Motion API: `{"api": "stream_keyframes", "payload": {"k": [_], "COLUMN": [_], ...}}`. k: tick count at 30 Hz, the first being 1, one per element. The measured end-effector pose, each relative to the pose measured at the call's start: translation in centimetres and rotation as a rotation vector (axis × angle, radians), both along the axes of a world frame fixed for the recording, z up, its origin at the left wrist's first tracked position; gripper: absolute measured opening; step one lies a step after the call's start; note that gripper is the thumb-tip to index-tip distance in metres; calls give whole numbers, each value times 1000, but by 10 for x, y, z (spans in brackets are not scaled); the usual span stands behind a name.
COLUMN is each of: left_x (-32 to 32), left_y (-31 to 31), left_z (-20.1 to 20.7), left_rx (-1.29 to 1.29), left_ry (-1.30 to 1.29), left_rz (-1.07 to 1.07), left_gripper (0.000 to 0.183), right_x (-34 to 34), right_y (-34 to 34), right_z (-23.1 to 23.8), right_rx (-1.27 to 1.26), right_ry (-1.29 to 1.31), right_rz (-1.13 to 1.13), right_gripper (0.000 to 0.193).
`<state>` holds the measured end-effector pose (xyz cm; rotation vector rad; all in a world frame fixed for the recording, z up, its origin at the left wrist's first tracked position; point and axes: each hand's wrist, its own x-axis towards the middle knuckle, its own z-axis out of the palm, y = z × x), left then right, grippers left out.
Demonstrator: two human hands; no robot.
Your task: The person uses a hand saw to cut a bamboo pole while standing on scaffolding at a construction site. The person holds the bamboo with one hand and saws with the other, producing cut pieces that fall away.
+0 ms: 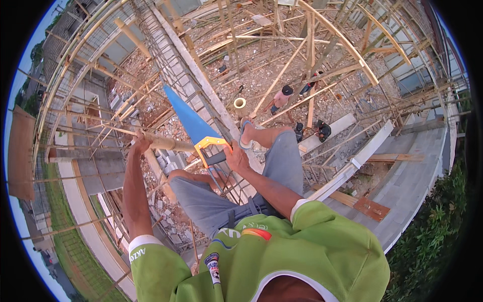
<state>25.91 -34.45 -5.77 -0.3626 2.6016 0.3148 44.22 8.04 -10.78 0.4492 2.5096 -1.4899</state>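
Observation:
My right hand [235, 158] is closed round the yellow and black handle of a handsaw [187, 115]. Its blue blade points away from me, up and to the left. To the left, my left hand [143, 141] grips a thick bamboo pole [171, 144], whose right end lies close to the saw's handle. Whether the blade touches the pole I cannot tell. I sit high up, my knees bent and a sandalled foot [246, 132] set on a long concrete-edged beam [221, 111] with a steel rebar cage [181, 75] along it.
Far below, people [282, 98] stand or crouch on rubble-strewn ground. A yellowish bucket [240, 103] is near them. Bamboo and timber poles [342, 38] cross the space ahead. On the right runs a grey block wall [415, 173]. Thin rods [75, 229] cross on the left.

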Motion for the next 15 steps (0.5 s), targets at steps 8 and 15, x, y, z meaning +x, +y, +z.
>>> {"api": "stream_keyframes", "payload": {"k": [8,15], "left_x": [-13,-9], "left_y": [58,11], "left_z": [5,-32], "left_rx": [3,-187], "left_ry": [-10,0], "left_rz": [-9,-245], "left_gripper": [99,89], "right_x": [-6,-1], "right_y": [12,0], "right_z": [-17,-25], "right_rx": [-31,-112], "right_ry": [108,116], "right_rz": [-36,25], "right_gripper": [49,43]}}
